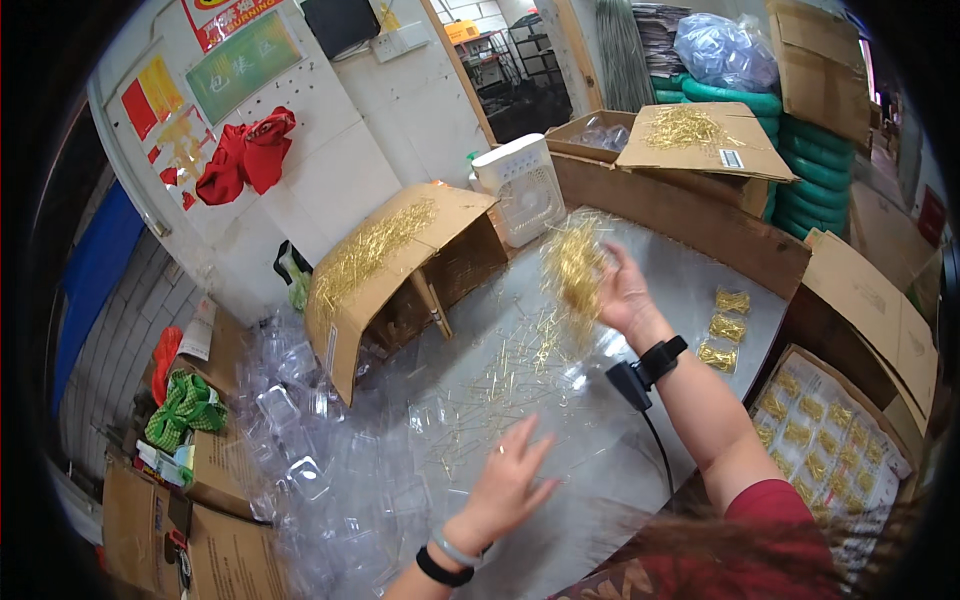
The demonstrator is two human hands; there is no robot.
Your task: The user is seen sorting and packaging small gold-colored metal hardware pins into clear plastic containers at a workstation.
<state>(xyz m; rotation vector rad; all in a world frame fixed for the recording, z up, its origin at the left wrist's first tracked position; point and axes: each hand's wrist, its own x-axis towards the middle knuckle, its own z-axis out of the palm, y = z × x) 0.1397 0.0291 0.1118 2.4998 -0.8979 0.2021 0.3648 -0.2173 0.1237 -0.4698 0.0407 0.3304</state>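
My right hand (pixel 627 292) is closed around the side of a big loose bunch of thin gold wire pins (pixel 573 268), raised over the grey tabletop (pixel 590 470). Many more loose gold pins (pixel 520 365) lie scattered on the table below it. Lower down, my left hand (pixel 508 480) hovers near the edge of that scatter, its fingers spread and nothing in them. Clear plastic boxes (pixel 305 478) are heaped left of it. On the table's right side, small clear packs of gold pins (pixel 727 328) stand in a column.
An upturned carton (pixel 395 270) with pins on top stands at the back left, beside a white fan (pixel 520 190). Another carton (pixel 700 140) carries pins at the back right. At the right, an open box holds filled packs (pixel 820 440). A black cable (pixel 662 450) hangs from my right wrist.
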